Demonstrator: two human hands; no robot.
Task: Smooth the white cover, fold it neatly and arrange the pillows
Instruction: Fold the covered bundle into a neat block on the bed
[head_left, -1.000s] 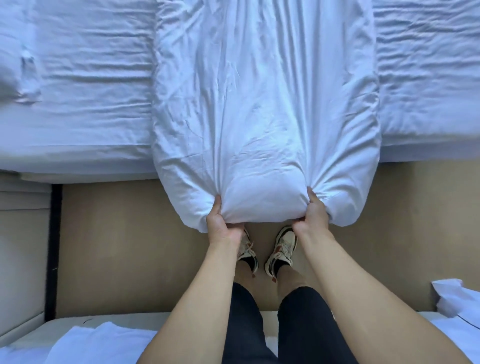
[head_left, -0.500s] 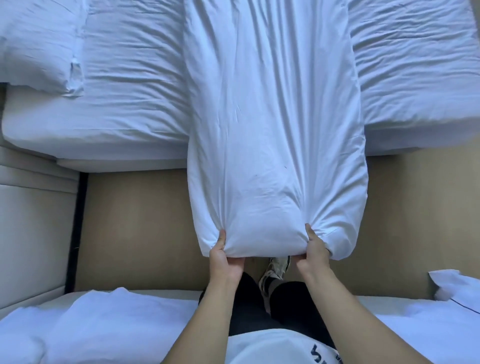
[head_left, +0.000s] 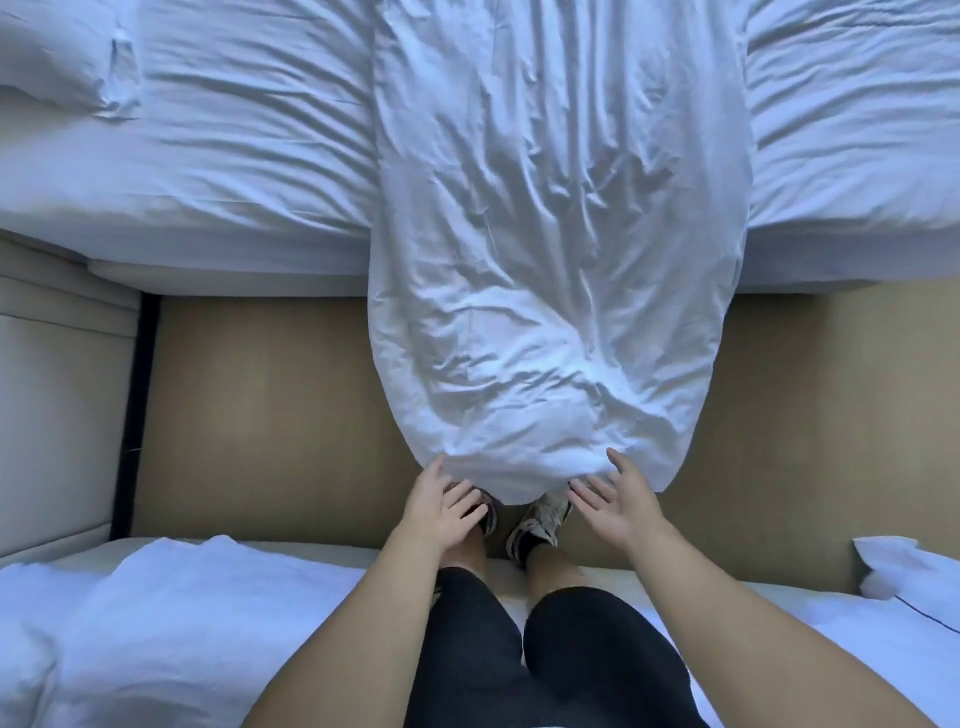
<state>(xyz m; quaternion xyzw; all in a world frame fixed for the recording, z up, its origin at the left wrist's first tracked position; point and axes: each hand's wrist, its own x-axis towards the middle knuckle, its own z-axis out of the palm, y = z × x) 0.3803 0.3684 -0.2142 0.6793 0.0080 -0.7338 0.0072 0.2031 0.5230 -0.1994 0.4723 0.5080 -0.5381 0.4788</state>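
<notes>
The white cover (head_left: 550, 270) lies as a long folded strip across the bed (head_left: 249, 171) and hangs off its near edge over the floor, its rounded end loose and wrinkled. My left hand (head_left: 441, 506) is just below the cover's lower left end, fingers spread, the thumb touching the fabric. My right hand (head_left: 621, 499) is under the lower right end, palm up and fingers apart, the thumb against the cover. Neither hand grips it. A white pillow (head_left: 57, 57) lies on the bed at the upper left.
Tan floor (head_left: 270, 405) runs between the far bed and a second bed (head_left: 171, 618) at my knees. A padded headboard panel (head_left: 57, 405) stands at the left. Another white pillow (head_left: 904, 577) sits at the lower right. My feet in sneakers (head_left: 535, 519) stand under the cover's end.
Both hands have let go of the cover's end and opened. The end has dropped and hangs slack and rounded over the floor.
</notes>
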